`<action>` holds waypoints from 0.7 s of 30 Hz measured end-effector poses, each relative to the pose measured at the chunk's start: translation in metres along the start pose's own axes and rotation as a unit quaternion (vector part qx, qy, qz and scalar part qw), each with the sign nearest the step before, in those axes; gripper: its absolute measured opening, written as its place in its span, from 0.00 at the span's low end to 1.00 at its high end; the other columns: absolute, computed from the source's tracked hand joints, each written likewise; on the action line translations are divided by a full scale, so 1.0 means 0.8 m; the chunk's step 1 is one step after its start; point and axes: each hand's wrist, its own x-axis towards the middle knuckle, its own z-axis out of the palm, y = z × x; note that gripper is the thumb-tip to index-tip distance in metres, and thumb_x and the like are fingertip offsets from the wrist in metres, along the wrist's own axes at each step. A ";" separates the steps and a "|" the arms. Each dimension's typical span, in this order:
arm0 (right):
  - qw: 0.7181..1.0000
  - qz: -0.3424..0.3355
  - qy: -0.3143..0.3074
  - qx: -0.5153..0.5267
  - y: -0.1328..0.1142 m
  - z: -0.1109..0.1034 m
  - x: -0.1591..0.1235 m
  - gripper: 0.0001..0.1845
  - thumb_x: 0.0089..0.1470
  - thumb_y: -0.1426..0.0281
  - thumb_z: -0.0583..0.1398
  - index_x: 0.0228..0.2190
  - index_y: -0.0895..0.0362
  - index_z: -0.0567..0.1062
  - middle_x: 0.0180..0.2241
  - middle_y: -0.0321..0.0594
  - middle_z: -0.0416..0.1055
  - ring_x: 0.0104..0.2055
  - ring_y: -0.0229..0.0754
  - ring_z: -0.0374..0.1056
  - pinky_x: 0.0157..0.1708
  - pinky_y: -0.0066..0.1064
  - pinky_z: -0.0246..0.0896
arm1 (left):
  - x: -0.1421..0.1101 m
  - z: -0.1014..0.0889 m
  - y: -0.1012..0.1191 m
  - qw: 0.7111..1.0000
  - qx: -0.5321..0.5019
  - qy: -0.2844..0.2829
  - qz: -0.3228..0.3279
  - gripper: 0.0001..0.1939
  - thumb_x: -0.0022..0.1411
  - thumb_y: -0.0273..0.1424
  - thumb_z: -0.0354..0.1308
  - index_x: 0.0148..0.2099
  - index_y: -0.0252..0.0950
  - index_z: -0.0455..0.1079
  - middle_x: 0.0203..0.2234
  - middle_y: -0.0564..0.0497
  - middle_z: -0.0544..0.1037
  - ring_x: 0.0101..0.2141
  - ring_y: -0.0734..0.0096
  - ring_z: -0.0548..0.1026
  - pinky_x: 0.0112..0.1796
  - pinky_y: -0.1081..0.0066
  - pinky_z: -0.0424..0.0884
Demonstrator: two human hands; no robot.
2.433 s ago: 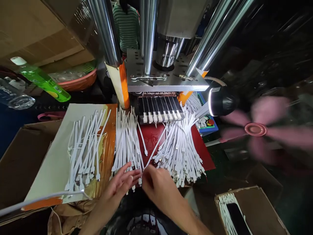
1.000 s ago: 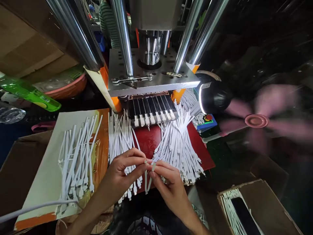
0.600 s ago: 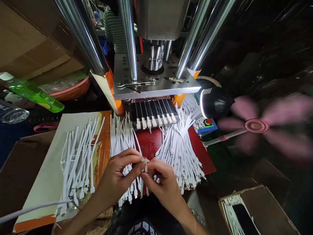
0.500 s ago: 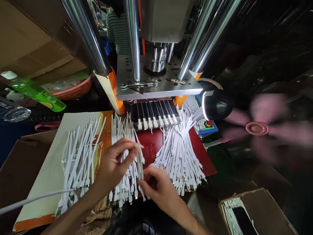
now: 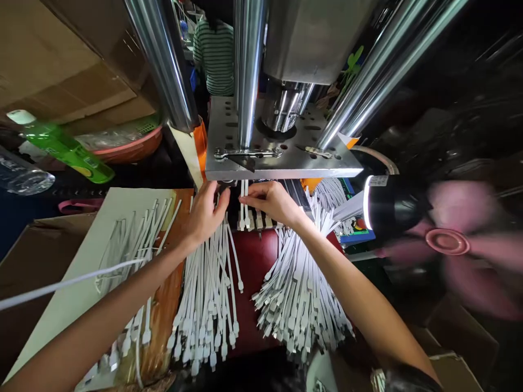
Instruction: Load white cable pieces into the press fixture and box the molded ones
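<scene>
Both my hands reach under the steel press plate [image 5: 281, 160] to the slotted black fixture [image 5: 265, 222]. My right hand [image 5: 273, 200] pinches the ends of a couple of white cable strips [image 5: 244, 202] and holds them upright over the fixture's slots. My left hand [image 5: 205, 211] lies at the fixture's left end, fingers stretched forward and thumb apart, with nothing visible in it. Its fingertips are partly hidden under the plate. Below my arms lie three heaps of white cable strips: one on a cardboard sheet [image 5: 134, 239], a middle heap [image 5: 208, 294] and a right heap [image 5: 298, 291] on the red mat [image 5: 253, 267].
Chrome press columns [image 5: 249, 71] rise above the plate. A lit black lamp [image 5: 392, 204] and a spinning pink fan [image 5: 449, 242] stand at the right. A green bottle [image 5: 61, 144] and an orange basin [image 5: 131, 144] sit at the left. A person in a striped shirt [image 5: 214, 54] is behind the press.
My hands have left the near end of the heaps, where they joined a strip, and moved forward to the fixture under the plate. The right hand now holds strips there.
</scene>
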 end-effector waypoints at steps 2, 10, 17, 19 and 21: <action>1.000 -0.017 0.002 0.000 0.013 0.004 0.017 0.26 0.59 0.49 0.62 0.24 0.58 0.72 0.24 0.31 0.65 0.28 0.35 0.58 0.32 0.27 0.54 | -0.023 -0.012 -0.002 0.991 0.045 -0.040 0.115 0.16 0.73 0.32 0.52 0.60 0.35 0.69 0.57 0.39 0.76 0.57 0.56 0.75 0.59 0.55 0.71; 0.998 0.005 0.059 -0.018 0.042 0.007 0.023 0.19 0.61 0.55 0.62 0.28 0.58 0.74 0.23 0.33 0.69 0.25 0.35 0.60 0.29 0.28 0.56 | -0.038 -0.016 -0.016 0.917 0.195 -0.168 0.304 0.21 0.72 0.28 0.55 0.64 0.32 0.67 0.64 0.36 0.72 0.66 0.48 0.66 0.65 0.44 0.65; 0.997 0.001 0.067 -0.041 0.041 0.005 0.019 0.07 0.58 0.68 0.66 0.34 0.60 0.76 0.29 0.36 0.74 0.29 0.37 0.67 0.33 0.29 0.62 | -0.045 -0.005 0.016 0.922 0.233 -0.155 0.268 0.22 0.71 0.36 0.57 0.63 0.33 0.69 0.60 0.32 0.74 0.64 0.40 0.68 0.62 0.38 0.64; 0.983 0.029 0.127 -0.127 0.031 0.007 0.005 0.07 0.60 0.69 0.64 0.37 0.61 0.77 0.31 0.39 0.74 0.32 0.39 0.68 0.37 0.31 0.64 | -0.054 0.001 0.023 0.921 0.268 -0.140 0.247 0.21 0.72 0.34 0.55 0.63 0.32 0.69 0.60 0.31 0.74 0.64 0.40 0.68 0.62 0.38 0.63; 0.965 0.029 0.122 -0.232 0.014 0.010 -0.018 0.10 0.64 0.72 0.60 0.44 0.61 0.78 0.37 0.44 0.74 0.37 0.42 0.70 0.42 0.33 0.66 | -0.061 0.006 0.030 0.924 0.285 -0.131 0.220 0.21 0.74 0.33 0.52 0.64 0.31 0.68 0.63 0.29 0.71 0.65 0.39 0.66 0.63 0.37 0.61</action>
